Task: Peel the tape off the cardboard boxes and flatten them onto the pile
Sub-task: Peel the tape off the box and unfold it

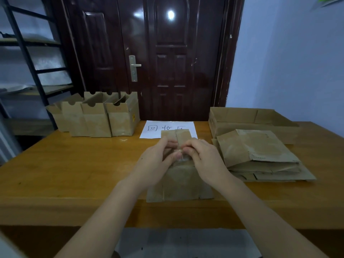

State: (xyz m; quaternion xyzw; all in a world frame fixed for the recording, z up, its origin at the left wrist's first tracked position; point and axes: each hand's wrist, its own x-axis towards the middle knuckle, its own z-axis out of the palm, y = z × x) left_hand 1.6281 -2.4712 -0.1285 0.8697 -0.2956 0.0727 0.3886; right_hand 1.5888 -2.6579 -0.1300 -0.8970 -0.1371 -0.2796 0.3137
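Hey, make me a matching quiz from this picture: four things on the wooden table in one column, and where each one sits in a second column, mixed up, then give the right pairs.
Things
1. row of upright open brown cardboard boxes
2. pile of flattened brown cardboard
3. white paper sheet with black handwriting
4. brown cardboard box with clear tape

Places
A. far middle of the table, before the dark door
B. near middle, under both hands
C. far left of the table
D. right side, in front of a shallow open carton

Pairs: 1-C, 2-D, 3-A, 4-B
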